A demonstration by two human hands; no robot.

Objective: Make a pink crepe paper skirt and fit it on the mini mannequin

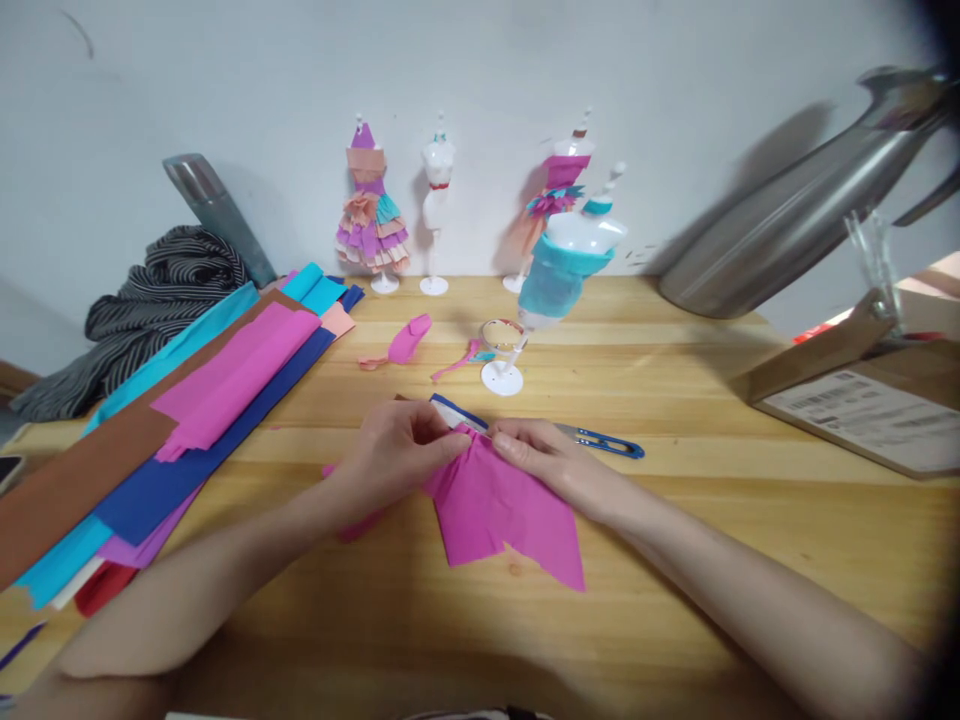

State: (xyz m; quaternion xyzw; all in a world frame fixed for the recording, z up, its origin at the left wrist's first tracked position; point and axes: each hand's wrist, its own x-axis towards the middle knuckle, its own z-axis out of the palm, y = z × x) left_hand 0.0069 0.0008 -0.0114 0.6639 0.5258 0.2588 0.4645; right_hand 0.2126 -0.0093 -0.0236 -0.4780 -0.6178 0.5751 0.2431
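A piece of magenta crepe paper [506,505] hangs from both hands over the wooden table, its top edge bunched into small pleats. My left hand [397,450] pinches the gathered edge between thumb and forefinger. On the other side of the pleats, my right hand [551,455] grips the same edge with its thumb on top. Just behind the hands lie blue-handled thread snips [611,442], partly hidden by my right hand. Beyond them stands a small white mannequin [577,235] with a turquoise paper wrap around its torso.
Folded crepe paper sheets [247,365] are piled at left beside a striped cloth [142,310] and a flask [221,215]. Several mannequins, including a ruffle-dressed one [371,215], stand along the wall. Pink scraps [409,340] lie mid-table. A steel jug [787,210] and cardboard box [862,400] occupy the right.
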